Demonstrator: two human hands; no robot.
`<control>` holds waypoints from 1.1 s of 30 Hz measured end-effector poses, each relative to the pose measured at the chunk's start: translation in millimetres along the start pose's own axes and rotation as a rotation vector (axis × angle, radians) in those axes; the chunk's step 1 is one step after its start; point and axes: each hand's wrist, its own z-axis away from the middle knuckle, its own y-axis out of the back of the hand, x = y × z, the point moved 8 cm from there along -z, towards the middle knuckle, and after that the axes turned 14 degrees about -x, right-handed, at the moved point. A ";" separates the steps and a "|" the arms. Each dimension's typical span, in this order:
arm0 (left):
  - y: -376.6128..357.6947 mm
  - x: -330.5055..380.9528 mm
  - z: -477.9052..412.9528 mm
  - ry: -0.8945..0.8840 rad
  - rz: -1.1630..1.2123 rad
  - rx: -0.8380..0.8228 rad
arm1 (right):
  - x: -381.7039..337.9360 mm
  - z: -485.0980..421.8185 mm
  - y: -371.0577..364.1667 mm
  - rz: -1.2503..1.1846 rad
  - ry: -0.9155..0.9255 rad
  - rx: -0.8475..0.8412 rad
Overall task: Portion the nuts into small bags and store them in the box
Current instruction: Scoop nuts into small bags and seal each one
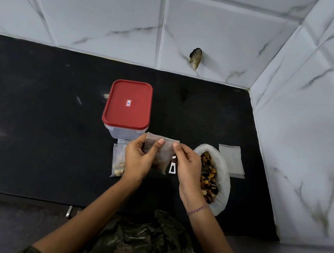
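One head-worn wide-angle view looks forward and steeply down from above the person's chest; the black counter [29,125] fills the middle, near; the tiled wall [92,14] bends across the top; both forearms enter from below.

Filled bag [117,162] half hidden behind left hand [137,159]; lid label [129,103] too small to read.

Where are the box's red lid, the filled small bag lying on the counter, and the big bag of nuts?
red lid [128,103]: head view, centre of lid.
filled small bag [118,160]: head view, visible left part.
big bag of nuts [224,180]: head view, right rim.
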 end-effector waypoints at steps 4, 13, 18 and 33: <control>12.9 -10.0 4.6 0.033 -0.130 0.141 | -2.6 0.9 -0.5 0.220 0.090 0.123; 57.0 -44.5 27.9 0.144 -0.336 0.240 | 56.9 1.2 -39.9 0.269 -0.078 -0.215; 77.7 -64.2 36.9 0.179 -0.387 0.225 | 74.0 -0.2 -55.6 0.290 -0.116 -0.237; 96.4 -57.3 40.6 0.099 -0.928 0.167 | 93.5 -28.6 -65.5 0.451 -0.116 -0.128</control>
